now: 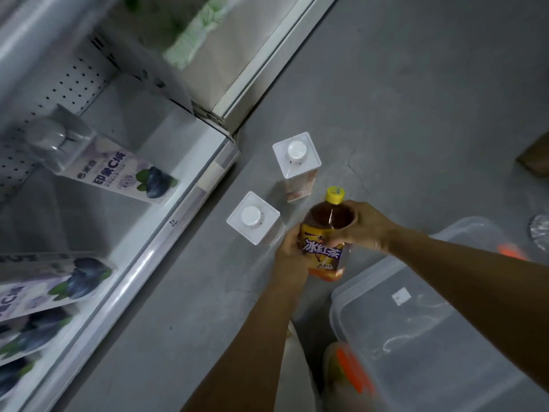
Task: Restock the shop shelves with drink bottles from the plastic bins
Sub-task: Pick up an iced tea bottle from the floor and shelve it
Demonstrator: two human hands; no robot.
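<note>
A full tea bottle is hanging above the floor between shelf edge and bin, left hand curling round its label, right hand round its shoulder; probably heavy, stiff and slick, it is wanting this two-handed grip.

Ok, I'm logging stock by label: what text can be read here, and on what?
"冰红茶": label of the tea bottle held by the left hand and right hand; print below it blurred.
"印象C域", last character unsure: blueberry carton on the shelf; small brand above it blurred.
"22" or "2L", handwritten: shelf edge.
Unreadable: lower-left cartons and the bin lid sticker.
</note>
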